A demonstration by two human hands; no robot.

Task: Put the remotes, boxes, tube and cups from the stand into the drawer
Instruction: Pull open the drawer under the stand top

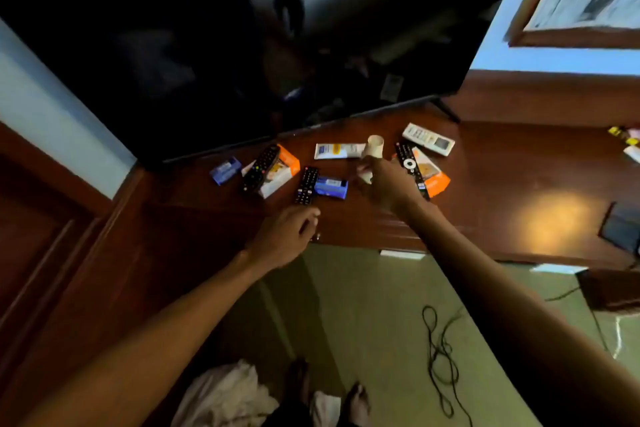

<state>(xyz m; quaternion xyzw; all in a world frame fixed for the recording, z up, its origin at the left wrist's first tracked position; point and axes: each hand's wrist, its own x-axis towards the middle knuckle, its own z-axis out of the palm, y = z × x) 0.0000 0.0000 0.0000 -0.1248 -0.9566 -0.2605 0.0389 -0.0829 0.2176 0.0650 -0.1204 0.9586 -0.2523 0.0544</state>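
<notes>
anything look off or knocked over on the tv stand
Nothing spilled or broken. A paper cup is tilted, but the right hand is holding it. Two black remotes lie askew across orange boxes rather than flat on the stand.

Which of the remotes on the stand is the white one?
The white remote at the far right of the group, nearest the TV's right foot. The other three remotes are black: two left of the tube, one lying on an orange box.
</notes>
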